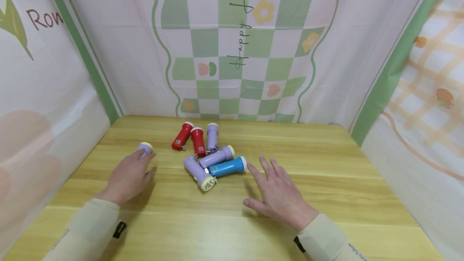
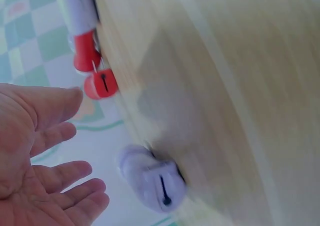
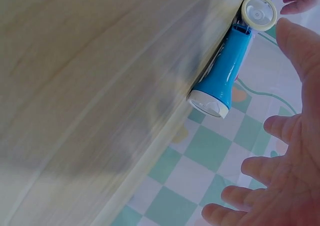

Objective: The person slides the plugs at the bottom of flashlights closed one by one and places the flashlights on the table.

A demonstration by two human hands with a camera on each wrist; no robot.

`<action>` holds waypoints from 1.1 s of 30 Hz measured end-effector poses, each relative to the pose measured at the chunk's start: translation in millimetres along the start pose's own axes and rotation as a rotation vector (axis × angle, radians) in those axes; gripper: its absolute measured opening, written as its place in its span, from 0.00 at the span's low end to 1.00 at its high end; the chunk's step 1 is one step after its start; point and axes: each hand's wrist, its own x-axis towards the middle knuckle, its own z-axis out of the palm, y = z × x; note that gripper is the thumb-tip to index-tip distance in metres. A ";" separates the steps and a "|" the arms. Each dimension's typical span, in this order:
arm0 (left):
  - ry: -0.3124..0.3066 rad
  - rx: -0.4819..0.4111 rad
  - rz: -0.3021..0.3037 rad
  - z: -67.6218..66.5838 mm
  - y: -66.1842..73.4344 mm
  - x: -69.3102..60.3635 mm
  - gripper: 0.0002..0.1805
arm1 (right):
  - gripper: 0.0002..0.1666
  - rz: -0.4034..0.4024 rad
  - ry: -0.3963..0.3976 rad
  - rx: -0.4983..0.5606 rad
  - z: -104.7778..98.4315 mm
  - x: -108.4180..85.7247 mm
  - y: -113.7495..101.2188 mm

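7 flashlights out on the worktop (image 1: 203, 228), and the lone lilac flashlight (image 1: 145, 146) lies off by itself toward the left edge, while 6 sit bunched left of middle, toward the back edge. Early stage, by my reading: 1 looks set apart, 6 look left to deal with. In that bunch, the left red flashlight (image 1: 182, 136) and the right red flashlight (image 1: 198, 141) lie near the back edge, the rear lilac flashlight (image 1: 212, 136) just beside them; closer to the front edge come the middle lilac flashlight (image 1: 217, 157), the blue flashlight (image 1: 227, 167) and the front lilac flashlight (image 1: 198, 173), lens toward the front edge. Over to the left grip (image 1: 127, 175): it's released, fingers loose and empty, with the lone lilac flashlight just beyond its fingertips, and the left wrist view shows a gap between them! The right grip (image 1: 280, 194) is released too, fingers spread, nothing in it; the blue flashlight points its white head that way, near the index fingertip, and the right wrist view shows them apart.
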 end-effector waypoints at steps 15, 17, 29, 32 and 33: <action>-0.187 -0.144 -0.015 11.5 51.3 18.3 0.44 | 0.59 0.004 0.015 -0.004 0.3 -2.4 2.0; -0.219 -0.162 -0.017 14.7 57.1 20.2 0.46 | 0.59 0.003 0.016 -0.003 0.7 -2.7 2.1; -0.279 -0.227 -0.095 27.5 78.3 32.7 0.42 | 0.58 0.010 0.023 -0.012 0.3 -5.8 3.4; -0.291 -0.237 -0.116 29.0 81.3 35.4 0.42 | 0.58 0.012 0.024 -0.013 0.0 -6.5 3.8; -0.295 -0.244 -0.122 29.6 82.1 36.3 0.42 | 0.58 0.014 0.024 -0.014 -0.1 -6.8 4.0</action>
